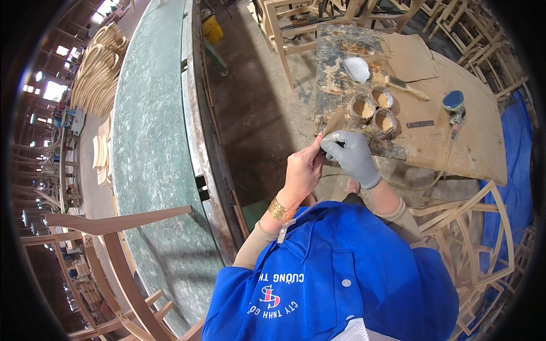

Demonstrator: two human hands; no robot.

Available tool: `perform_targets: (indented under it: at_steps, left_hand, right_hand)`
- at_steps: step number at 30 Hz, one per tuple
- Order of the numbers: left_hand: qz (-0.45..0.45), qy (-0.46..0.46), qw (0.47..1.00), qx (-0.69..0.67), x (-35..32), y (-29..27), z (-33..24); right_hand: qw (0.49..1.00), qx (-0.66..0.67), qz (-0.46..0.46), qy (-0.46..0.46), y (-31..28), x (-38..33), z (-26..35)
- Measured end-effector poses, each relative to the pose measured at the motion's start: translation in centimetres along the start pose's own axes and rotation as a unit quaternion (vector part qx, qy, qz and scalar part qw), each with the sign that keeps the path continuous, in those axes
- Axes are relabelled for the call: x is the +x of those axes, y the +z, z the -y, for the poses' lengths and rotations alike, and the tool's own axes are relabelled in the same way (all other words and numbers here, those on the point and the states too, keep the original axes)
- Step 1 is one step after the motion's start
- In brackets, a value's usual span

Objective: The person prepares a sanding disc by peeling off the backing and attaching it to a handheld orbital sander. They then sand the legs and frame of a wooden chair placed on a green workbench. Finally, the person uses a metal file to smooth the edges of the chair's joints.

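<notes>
My bare left hand (301, 169), with a gold bracelet on the wrist, pinches the lower corner of a small brown sheet of sandpaper (335, 121) that stands up from its fingertips. My right hand (354, 157) wears a grey glove. Its fingers are curled against the left fingertips around a small dark thing (336, 144); I cannot tell what it is. Both hands are held above the near edge of a stained board (340, 59), in front of my blue shirt.
Three round tins of tan paste (364, 108) stand on the stained board, which holds a white lump too. A brush (406, 86), a blue-padded sander (453, 101) and a metal strip lie on a plywood sheet (478, 142). Bare wooden chair frames (472, 233) surround me. A long green mottled surface (151, 142) runs at the left.
</notes>
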State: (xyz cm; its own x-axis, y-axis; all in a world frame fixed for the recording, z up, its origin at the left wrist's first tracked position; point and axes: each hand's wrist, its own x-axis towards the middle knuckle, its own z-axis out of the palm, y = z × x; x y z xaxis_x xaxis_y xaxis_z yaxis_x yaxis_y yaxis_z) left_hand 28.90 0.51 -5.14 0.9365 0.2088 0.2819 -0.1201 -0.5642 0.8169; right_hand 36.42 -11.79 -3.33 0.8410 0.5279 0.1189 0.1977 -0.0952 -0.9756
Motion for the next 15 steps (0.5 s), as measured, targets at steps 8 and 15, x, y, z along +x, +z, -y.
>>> perform_targets:
  at_steps: [8,15]
  left_hand:
    - [-0.004,0.018,1.000,-0.006,-0.15,-0.27,0.53]
    - [-0.017,0.050,0.999,0.008,-0.43,-0.18,0.32]
  right_hand:
    - [0.999,-0.008,0.042,0.031,-0.23,0.27,-0.31]
    - [0.998,-0.032,0.052,0.029,-0.15,0.10,0.18]
